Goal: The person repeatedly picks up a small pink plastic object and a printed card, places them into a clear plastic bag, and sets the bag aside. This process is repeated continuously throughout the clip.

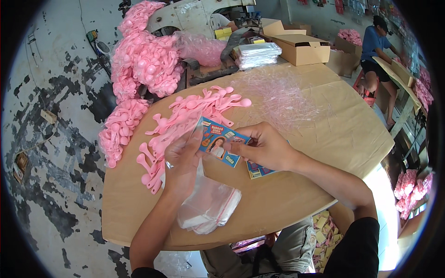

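Brightness: bright, even daylight across the frame.
Glare: washed-out white patch at lower right beside the table (324, 139).
Shadows: soft and short, under the hands.
Distortion: strong fisheye; black corners, edges curved.
Focus: centre sharp, the far upper right slightly soft.

My one view comes from a camera on my head, looking steeply down and close at the brown table (324, 134) filling the frame's centre. Its fisheye bends edges near the rim; my forearms enter from the lower edge.
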Demonstrator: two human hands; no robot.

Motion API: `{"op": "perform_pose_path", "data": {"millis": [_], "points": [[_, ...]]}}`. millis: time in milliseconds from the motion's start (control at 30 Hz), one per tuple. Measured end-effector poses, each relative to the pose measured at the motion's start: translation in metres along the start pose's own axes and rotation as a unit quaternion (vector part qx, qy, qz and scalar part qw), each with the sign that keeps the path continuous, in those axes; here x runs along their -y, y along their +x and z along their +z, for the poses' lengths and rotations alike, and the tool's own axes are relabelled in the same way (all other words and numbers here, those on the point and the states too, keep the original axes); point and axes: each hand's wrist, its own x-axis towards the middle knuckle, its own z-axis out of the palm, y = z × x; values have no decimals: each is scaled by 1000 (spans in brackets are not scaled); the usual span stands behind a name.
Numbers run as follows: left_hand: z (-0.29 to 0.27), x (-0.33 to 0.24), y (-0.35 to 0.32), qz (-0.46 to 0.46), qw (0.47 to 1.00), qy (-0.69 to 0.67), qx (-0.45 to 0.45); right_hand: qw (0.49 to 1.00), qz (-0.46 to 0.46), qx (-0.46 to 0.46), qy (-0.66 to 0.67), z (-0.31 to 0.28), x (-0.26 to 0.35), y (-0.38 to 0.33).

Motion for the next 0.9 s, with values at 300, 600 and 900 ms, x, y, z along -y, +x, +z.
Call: {"op": "perform_pose_path", "data": {"millis": [300, 600, 900], "points": [[24, -4, -3, -22, 994, 58, -90, 1000, 3, 9, 22, 0, 3, -5], [24, -13, -6, 19, 995, 102, 8, 999, -10, 16, 49, 5, 5, -2], [18, -16, -16, -34, 998, 53, -9, 999, -16, 21, 42, 17, 15, 8]]}}
